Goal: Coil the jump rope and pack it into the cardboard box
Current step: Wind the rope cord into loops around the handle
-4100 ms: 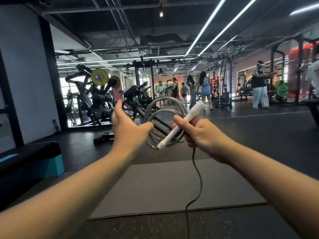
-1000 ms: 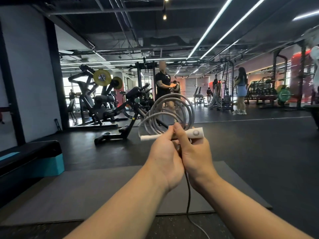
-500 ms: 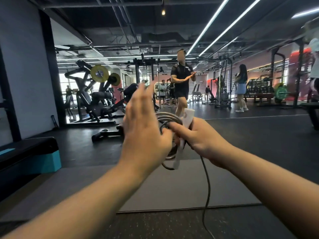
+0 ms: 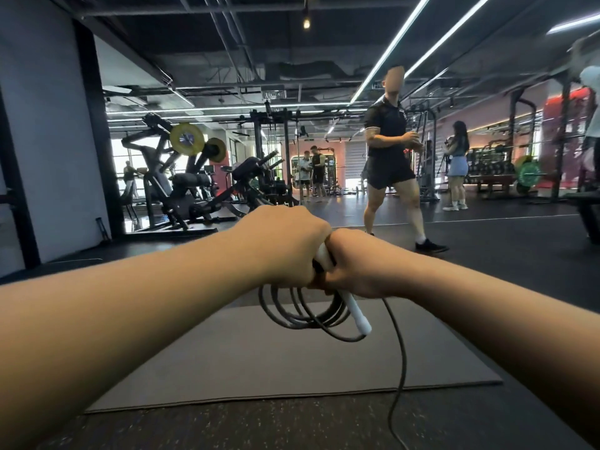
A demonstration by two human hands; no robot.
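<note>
The jump rope [image 4: 302, 315] is a dark grey cord with a white handle [image 4: 357, 311]. Several loops of it hang below my two fists, held out in front of me at chest height. My left hand [image 4: 282, 245] grips the top of the coil. My right hand [image 4: 357, 264] is curled round the white handle, which pokes out below the fist and slants down to the right. A loose tail of cord [image 4: 401, 368] drops from my right hand to the floor. No cardboard box is in view.
A grey exercise mat [image 4: 259, 362] lies on the dark floor under my hands. A person in black [image 4: 389, 164] walks just beyond the mat. Weight machines [image 4: 191, 186] stand at the back left, racks [image 4: 526, 170] and other people at the back right.
My left hand, open and raised half a second ago, has come down and closed on the coil. The coil now hangs below both fists. The person in black has walked closer and rightwards.
</note>
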